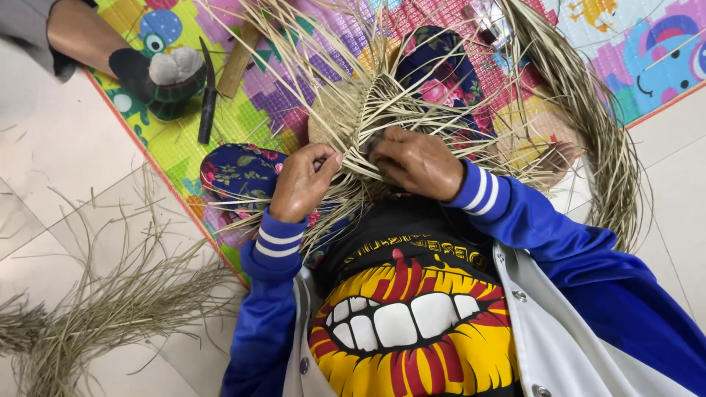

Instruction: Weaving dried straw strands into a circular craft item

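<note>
Both grips, left hand [303, 184] and right hand [416, 162], pinch strands of one woven straw piece [382, 110].

Left hand [303, 184] and right hand [416, 162] both pinch straw strips at near edge of part-woven straw piece [382, 110], loose strips fanning outward. Under it: colourful mat [184, 140]. Dark knife [208, 92] lies on mat, beside another person's socked foot [165, 73]. Loose straw heap [95, 309] on tiles, left
</note>
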